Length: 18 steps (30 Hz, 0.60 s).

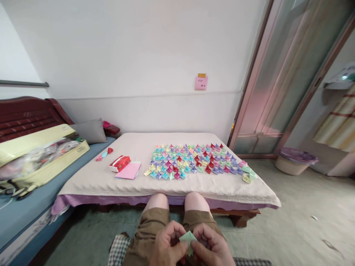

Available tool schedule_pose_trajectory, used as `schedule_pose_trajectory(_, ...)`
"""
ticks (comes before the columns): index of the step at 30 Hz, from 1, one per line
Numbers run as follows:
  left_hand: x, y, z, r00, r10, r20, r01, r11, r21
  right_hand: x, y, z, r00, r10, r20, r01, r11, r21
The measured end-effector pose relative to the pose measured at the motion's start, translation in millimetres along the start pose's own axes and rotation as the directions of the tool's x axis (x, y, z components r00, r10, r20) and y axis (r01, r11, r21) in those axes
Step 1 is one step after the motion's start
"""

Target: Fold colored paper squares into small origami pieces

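A small piece of folded light green paper is pinched between my two hands, just above my lap at the bottom centre. My left hand grips its left side with thumb and fingers. On its right side, the thumb and fingers of my right hand are closed on it. Many small folded paper pieces in several colours stand in rows on the cloth-covered table beyond my knees. Pink paper sheets lie to the left, partly under a red and white packet.
Small red, blue and pink items lie at the table's left. An open yellow case rests on the blue bed at far left. A pink note is on the wall. At the right, a bin stands near the sliding door.
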<state>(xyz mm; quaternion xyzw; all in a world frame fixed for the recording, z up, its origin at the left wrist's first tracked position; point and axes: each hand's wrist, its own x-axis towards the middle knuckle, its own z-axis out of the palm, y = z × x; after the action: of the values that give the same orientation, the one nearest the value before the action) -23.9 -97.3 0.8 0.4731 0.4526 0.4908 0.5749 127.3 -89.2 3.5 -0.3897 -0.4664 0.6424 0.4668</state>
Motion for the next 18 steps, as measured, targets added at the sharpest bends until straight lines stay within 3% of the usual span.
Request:
schedule_pose_trajectory(4, -2.1, -3.7, 1.3, 0.998, 0.016, -0.066, -0.019, 0.999, -0.044, -2.5, 1.3, 3.4, 0.995, -0.074, -0.069, 0.068, 0.994, -0.082)
schedule_pose_trajectory(7, -3.6, -4.0, 1.6, 0.996, -0.014, -0.090, 0.003, 0.993, -0.121, -3.8, 0.5, 0.7, 0.976, -0.210, -0.059, 0.201, 0.971, -0.130)
schedule_pose_trajectory(11, -6.1, -2.7, 2.5, 0.995, 0.024, -0.093, -0.040, 0.983, -0.179, -4.7, -3.7, -8.8, 0.917, -0.390, 0.084, 0.399, 0.902, -0.166)
schedule_pose_trajectory(18, -8.9, 1.5, 1.5, 0.990, 0.132, -0.049, -0.136, 0.985, -0.109, -5.6, -12.1, -16.3, 0.852, -0.485, 0.196, 0.522, 0.815, -0.252)
